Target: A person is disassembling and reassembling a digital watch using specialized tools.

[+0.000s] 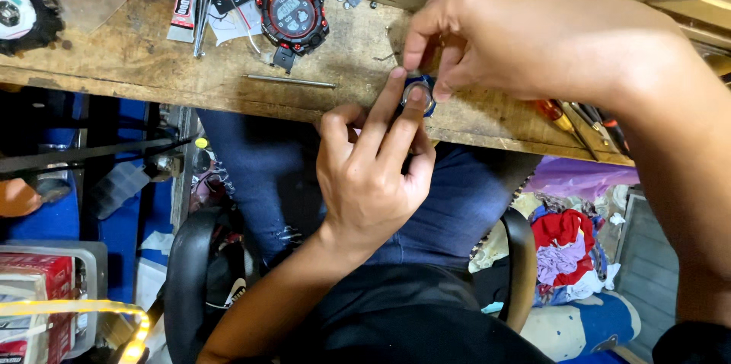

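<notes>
A: Small round blue-rimmed part (pixel 418 95) sits at the surface (pixel 137 59) front edge, pinned there so we've got support.

B: Left hand (pixel 371 174) fingertips press it, right hand (pixel 525 33) pinches its rim at 3 o'clock.

A: Red-black watch (pixel 293 14) parked at 10 o'clock, thin rod (pixel 289 81) w/ it.

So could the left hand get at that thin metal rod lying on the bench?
Probably yes: the thin metal rod lies bare just left of the left hand, nothing between them, though that hand's fingers now press the small round watch part.
</notes>
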